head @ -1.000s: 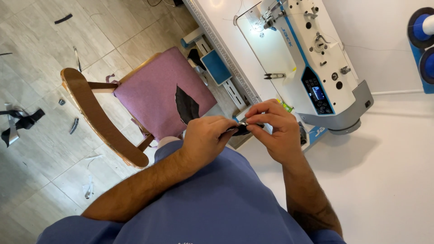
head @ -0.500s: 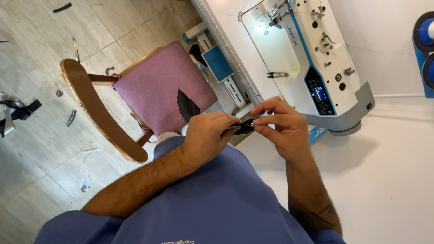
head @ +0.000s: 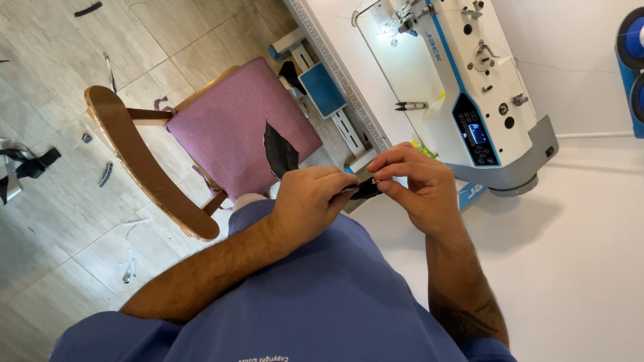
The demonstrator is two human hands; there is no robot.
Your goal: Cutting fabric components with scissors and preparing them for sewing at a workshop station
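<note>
Left hand (head: pixel 310 201) and right hand (head: pixel 412 184) both pinch a small black fabric piece (head: pixel 365 190) between fingertips, held in the air above the lap, near the edge of the white surface (head: pixel 590 268). Grip is narrow: the piece may slip and drop to the tiled floor (head: pixel 54 87) among the scraps, or crease unevenly.
</note>
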